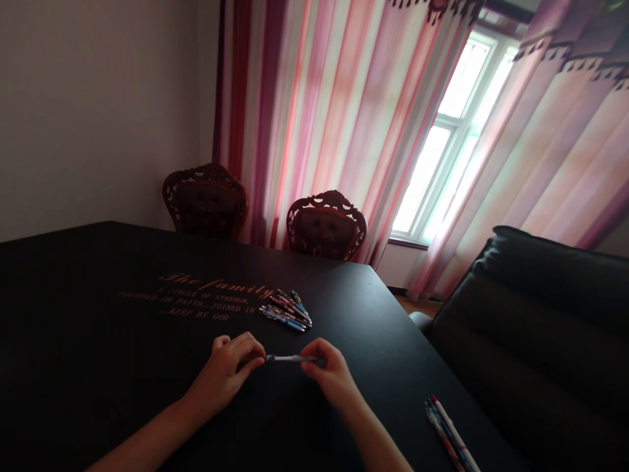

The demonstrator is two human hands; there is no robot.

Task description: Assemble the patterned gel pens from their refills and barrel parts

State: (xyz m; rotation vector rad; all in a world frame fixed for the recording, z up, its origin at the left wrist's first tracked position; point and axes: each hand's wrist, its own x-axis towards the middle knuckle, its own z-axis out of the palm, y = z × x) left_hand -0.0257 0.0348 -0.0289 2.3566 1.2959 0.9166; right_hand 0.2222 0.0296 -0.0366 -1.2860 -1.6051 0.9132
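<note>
A slim pen (286,358) spans the gap between my two hands, level and just above the black table (275,419). Its left end is pinched by the thumb and fingers of my left hand (233,364). My right hand (331,370) closes on the other end, which has a greyish, see-through look. A narrow pale section shows in the middle; whether the pen is in one piece cannot be made out. Just beyond my hands lies a loose pile of pens (287,311) with patterned barrels.
Several more pens (449,432) lie side by side near the table's right edge. Two carved chairs (327,229) stand along the far side. A dark leather sofa (540,341) is close on the right, with striped curtains (344,118) and a window behind.
</note>
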